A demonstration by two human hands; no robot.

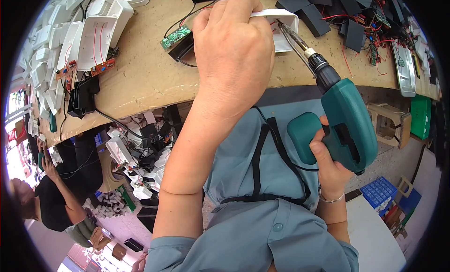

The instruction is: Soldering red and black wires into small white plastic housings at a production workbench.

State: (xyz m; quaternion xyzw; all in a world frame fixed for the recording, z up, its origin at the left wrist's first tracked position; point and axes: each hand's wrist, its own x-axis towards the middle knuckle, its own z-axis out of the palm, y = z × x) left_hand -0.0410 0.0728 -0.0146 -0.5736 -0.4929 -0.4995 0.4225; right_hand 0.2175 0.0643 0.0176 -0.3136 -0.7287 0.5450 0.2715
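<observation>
My left hand [234, 47] is closed over a white plastic housing [286, 46] at the bench's front part, its fingers bent over the side; the fingertips are hidden. In my right hand [330, 169] is a dark green pistol-shaped soldering gun [349, 117], gripped by its handle. Its long metal tip, with a thin tube alongside, reaches into the housing near a red wire. A green circuit board [176, 37] with wires lies just left of my left hand, beside a black box-shaped part [183, 49].
White housings [101, 42] with red wires pile up at the left. Black boxes [314, 19] and loose wires cover the back right. A cord [286, 155] hangs from the gun over my lap. Another person [61, 178] works at the left.
</observation>
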